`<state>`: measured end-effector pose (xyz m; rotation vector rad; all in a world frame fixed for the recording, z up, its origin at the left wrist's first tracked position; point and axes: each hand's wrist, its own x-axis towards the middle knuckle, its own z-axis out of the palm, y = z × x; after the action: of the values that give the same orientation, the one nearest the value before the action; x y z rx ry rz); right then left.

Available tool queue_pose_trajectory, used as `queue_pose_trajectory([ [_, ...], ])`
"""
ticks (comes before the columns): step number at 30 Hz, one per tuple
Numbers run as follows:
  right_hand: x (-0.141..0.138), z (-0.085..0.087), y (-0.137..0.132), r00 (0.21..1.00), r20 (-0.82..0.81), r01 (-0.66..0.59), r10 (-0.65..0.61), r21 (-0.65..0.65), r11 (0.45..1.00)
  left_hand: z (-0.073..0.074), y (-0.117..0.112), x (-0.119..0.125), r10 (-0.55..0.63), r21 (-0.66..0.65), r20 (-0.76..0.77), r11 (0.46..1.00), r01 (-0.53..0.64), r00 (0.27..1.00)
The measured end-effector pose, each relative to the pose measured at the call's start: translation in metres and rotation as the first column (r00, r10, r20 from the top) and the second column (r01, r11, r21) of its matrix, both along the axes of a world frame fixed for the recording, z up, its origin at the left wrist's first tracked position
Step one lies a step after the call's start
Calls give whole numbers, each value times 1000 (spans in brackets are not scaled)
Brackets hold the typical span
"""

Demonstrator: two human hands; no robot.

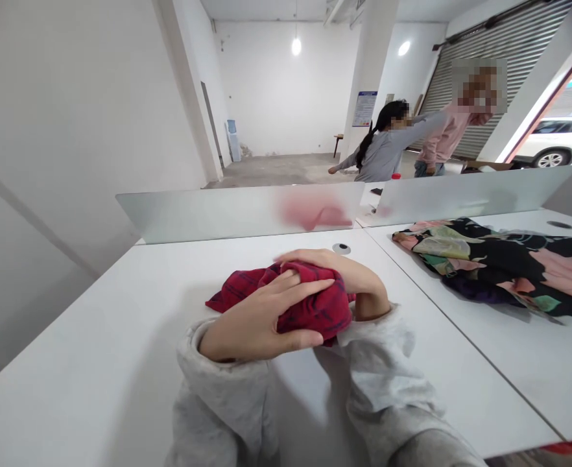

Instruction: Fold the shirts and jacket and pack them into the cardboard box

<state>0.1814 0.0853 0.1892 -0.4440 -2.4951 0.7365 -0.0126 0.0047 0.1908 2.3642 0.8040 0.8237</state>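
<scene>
A bunched red plaid cloth (310, 305) lies on the white table (120, 337) right in front of me. My left hand (259, 321) wraps over its near side, fingers closed round the bundle and thumb underneath. From the far side my right hand (349, 275) curls over the top of the cloth, wrist bent, fingers pressed onto the fabric. Both arms wear grey sleeves. One corner of the cloth sticks out to the left on the table.
A frosted divider panel (227, 211) runs along the table's far edge, with a round cable hole (341, 248) near it. A dark floral garment (500, 263) lies on the adjoining table at right. Two people stand beyond the divider.
</scene>
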Motion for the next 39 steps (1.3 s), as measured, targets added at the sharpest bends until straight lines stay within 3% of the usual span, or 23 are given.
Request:
queue_pose_trajectory([
  [1, 2, 1, 0, 1000, -1, -16, 16, 0, 1000, 0, -1, 1, -14, -2, 50, 1000, 15, 999],
  [3, 9, 1, 1, 999, -37, 30, -29, 12, 999, -4, 3, 0, 52, -11, 313, 999, -51, 948],
  [4, 12, 1, 2, 995, -67, 78, -76, 18, 997, -7, 6, -3, 116, -28, 472, 993, -117, 874],
  [7, 17, -4, 8, 981, -70, 184, -181, 38, 982, -17, 18, -15, 240, -89, 812, 952, -294, 532],
  [9, 17, -11, 16, 980, 67, 187, -188, 29, 982, -19, 23, -28, 224, -82, 912, 920, -382, 343],
  [11, 14, -20, 28, 962, 241, 135, -126, -20, 991, -17, 24, -42, 166, -39, 959, 879, -475, 229],
  [15, -1, -50, 57, 946, 322, 78, -35, -123, 989, -14, 19, -64, 119, -2, 976, 842, -540, 182],
  [19, -18, -79, 80, 924, 377, 32, 68, -255, 966, -15, 17, -68, 137, -26, 978, 827, -561, 157],
  [21, -20, -83, 85, 908, 413, 47, 76, -280, 959, -16, 18, -68, 130, -17, 980, 808, -589, 149],
  [23, -14, -77, 84, 916, 401, 127, -36, -204, 971, -16, 20, -71, 144, -17, 979, 761, -649, 143],
  [25, -4, -64, 78, 933, 230, 295, -277, -48, 954, -18, 21, -78, 179, -33, 976, 688, -725, 125],
  [26, 2, -57, 74, 912, 65, 405, -405, 17, 914, -20, 23, -82, 209, -52, 971, 662, -748, 117],
  [28, 11, -43, 64, 773, -297, 595, -560, 34, 803, -25, 27, -93, 315, -123, 942, 643, -756, 115],
  [29, 14, -38, 60, 680, -440, 653, -587, -1, 757, -28, 30, -97, 386, -180, 917, 616, -767, 96],
  [31, 14, -30, 53, 525, -609, 705, -595, -80, 704, -33, 35, -102, 556, -305, 831, 488, -817, 23],
  [33, 9, -28, 49, 439, -673, 715, -595, -139, 685, -34, 39, -100, 657, -355, 753, 370, -858, -29],
  [34, 4, -28, 47, 417, -687, 711, -594, -161, 685, -33, 39, -96, 684, -352, 729, 379, -856, 4],
  [35, -1, -28, 47, 410, -694, 700, -592, -177, 692, -31, 39, -89, 701, -337, 709, 439, -833, 83],
  [36, -6, -28, 46, 411, -696, 685, -588, -190, 704, -28, 37, -81, 702, -314, 683, 532, -786, 203],
  [38, -18, -29, 43, 434, -691, 644, -578, -211, 736, -24, 34, -59, 641, -275, 539, 746, -606, 546],
  [39, -24, -29, 41, 450, -688, 616, -570, -222, 755, -24, 33, -47, 552, -277, 400, 834, -477, 732],
])
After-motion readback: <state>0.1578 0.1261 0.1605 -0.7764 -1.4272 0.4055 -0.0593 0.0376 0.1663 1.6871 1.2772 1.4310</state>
